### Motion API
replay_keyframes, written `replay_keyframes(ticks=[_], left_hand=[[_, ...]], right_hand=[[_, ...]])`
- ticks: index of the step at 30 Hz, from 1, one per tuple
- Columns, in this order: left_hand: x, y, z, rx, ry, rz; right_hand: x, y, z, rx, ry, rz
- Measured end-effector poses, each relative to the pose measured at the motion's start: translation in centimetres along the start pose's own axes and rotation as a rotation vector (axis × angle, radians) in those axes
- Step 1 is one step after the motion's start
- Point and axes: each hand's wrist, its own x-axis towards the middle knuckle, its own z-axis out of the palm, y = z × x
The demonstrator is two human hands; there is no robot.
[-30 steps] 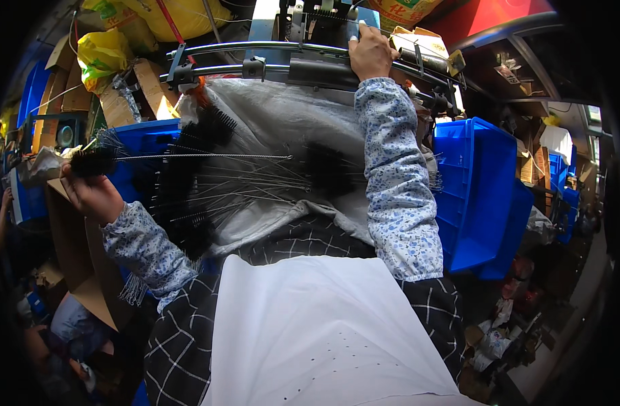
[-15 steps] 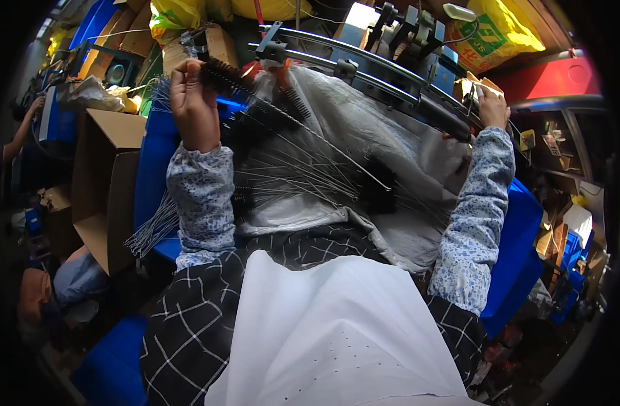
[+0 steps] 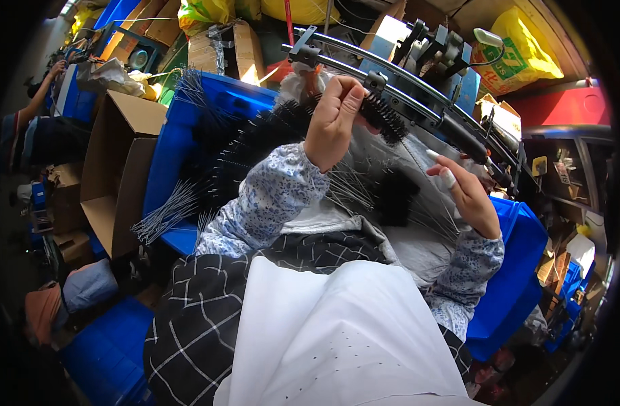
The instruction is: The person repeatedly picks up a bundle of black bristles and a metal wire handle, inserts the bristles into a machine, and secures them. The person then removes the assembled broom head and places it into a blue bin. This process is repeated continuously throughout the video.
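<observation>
Pinched in the fingers of my left hand (image 3: 335, 122) is a black bristle brush (image 3: 386, 120) on a twisted wire stem, its bristles below the machine's rails. The stem slants down to the right, toward my right hand (image 3: 469, 193). That hand has white wraps on two fingers, which stretch out beside the wire; its thumb is mostly hidden. Under both hands, more wire-stemmed brushes lie on a pale plastic sheet (image 3: 418, 250) across my lap, one with a dark bristle head (image 3: 396, 196). To the left, a blue bin (image 3: 162, 159) holds black brushes and a bundle of wire stems (image 3: 166, 215).
A machine with two metal rails (image 3: 398, 78) stands ahead. An open cardboard box (image 3: 110, 183) is at the left, and another blue bin (image 3: 510, 271) at the right. Yellow bags (image 3: 520, 47) lie behind. At far left, another person's arm (image 3: 42, 88) reaches up.
My left hand has moved right with the brush, over the sheet. My right hand has left the machine's right end and come down and inward beside the brush's wire.
</observation>
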Motion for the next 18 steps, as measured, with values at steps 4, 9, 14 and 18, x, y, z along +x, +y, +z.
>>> replay_keyframes(ticks=[4, 9, 14, 18], left_hand=[[-2.3, -2.2, 2.3, 0.166, -0.105, 0.000], [-0.7, 0.2, -5.9, 0.696, -0.035, -0.017], [0.7, -2.0, -15.0, 1.487, -0.137, 0.059], [0.4, -2.5, -15.4, 1.289, -0.195, -0.219]], right_hand=[[2.3, -1.6, 5.1, 0.273, 0.061, 0.125], [5.0, 3.4, 0.6, -0.333, 0.603, 0.156], [7.2, 11.4, -4.5, -0.853, 0.900, 0.329], [8.6, 11.9, -5.0, -0.898, 0.867, 0.384]])
